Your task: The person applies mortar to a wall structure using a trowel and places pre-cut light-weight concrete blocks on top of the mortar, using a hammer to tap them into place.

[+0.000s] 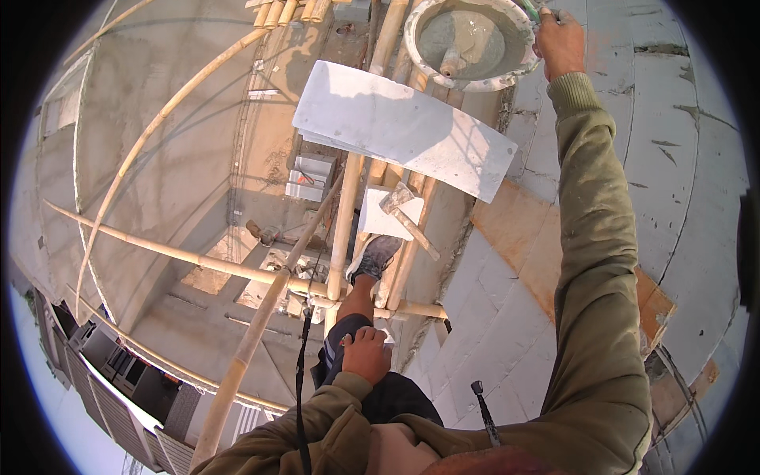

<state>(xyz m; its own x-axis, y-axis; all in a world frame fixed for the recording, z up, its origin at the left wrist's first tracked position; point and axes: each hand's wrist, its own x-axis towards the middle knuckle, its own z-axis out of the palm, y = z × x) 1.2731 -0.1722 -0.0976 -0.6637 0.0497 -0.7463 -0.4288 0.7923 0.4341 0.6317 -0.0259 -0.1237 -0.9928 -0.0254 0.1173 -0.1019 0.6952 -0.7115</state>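
Observation:
My right hand (560, 43) is stretched far forward, closed round a green handle (529, 9) at the rim of a round tub (412, 49). Whatever the handle belongs to is mostly hidden by the fingers and the picture's edge. Wet grey mortar (475, 39) lies in the tub. My left hand (366, 358) rests over my bent leg, its fingers curled in; I cannot make out whether anything is inside them. Ahead of my shoe, a hammer (404, 214) with a wooden handle lies on a small white block (376, 210). Beyond it a long pale slab (380, 107) lies across the poles.
Bamboo poles (345, 214) under my foot form a scaffold, with a cross pole (182, 252) to the left. A wall of large grey blocks (507, 293) with a brown strip (522, 237) stands on the right. Far below lie rubble and a white tray-like thing (310, 176).

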